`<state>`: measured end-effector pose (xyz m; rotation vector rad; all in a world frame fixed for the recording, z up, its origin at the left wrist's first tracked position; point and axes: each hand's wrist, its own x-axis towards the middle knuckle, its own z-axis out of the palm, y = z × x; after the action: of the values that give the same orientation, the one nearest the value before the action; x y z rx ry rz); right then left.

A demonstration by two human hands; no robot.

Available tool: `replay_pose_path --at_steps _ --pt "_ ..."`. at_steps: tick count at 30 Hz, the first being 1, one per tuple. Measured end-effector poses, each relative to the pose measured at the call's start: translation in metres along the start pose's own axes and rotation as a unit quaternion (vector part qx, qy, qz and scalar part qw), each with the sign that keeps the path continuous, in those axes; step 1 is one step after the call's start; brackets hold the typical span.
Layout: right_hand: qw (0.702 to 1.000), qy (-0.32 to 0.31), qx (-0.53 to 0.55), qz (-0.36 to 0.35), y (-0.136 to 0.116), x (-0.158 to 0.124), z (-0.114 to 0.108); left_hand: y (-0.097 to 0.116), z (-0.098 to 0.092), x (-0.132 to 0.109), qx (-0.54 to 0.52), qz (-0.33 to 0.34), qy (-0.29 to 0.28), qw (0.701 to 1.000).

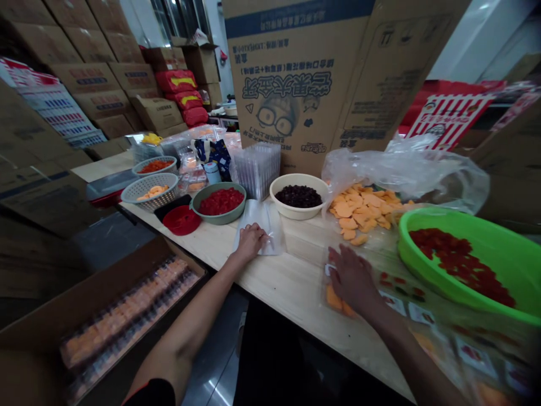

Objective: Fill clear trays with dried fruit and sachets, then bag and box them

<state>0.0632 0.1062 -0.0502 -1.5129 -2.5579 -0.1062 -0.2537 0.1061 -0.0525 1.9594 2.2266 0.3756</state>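
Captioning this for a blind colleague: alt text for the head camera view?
A person's left hand presses a flat clear plastic bag on a pale wooden table, while the right hand rests on a clear packet of orange pieces.

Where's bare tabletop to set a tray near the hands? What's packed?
Bare wood lies between the left hand on a clear plastic bag and the right hand, and left of that bag, before the grey-green bowl. Crowded: the back row and around the bright green basin.
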Motion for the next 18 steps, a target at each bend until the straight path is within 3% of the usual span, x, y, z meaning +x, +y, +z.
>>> replay_pose_path --at_steps 5,8,14,18 --pt "0.991 -0.009 0.113 -0.075 -0.079 0.025 -0.018 0.033 -0.006 -0.027 0.028 0.091 0.033 0.995" --pt "0.993 -0.037 0.106 -0.044 -0.108 0.043 -0.016 0.046 -0.010 -0.044 0.006 0.095 0.032 0.995" --pt "0.994 -0.062 0.084 0.020 -0.106 0.059 -0.013 0.053 -0.009 -0.079 -0.005 0.152 0.050 0.987" --pt "0.996 -0.048 0.073 0.023 -0.100 0.051 -0.014 0.048 0.004 -0.081 -0.025 0.088 0.116 0.989"
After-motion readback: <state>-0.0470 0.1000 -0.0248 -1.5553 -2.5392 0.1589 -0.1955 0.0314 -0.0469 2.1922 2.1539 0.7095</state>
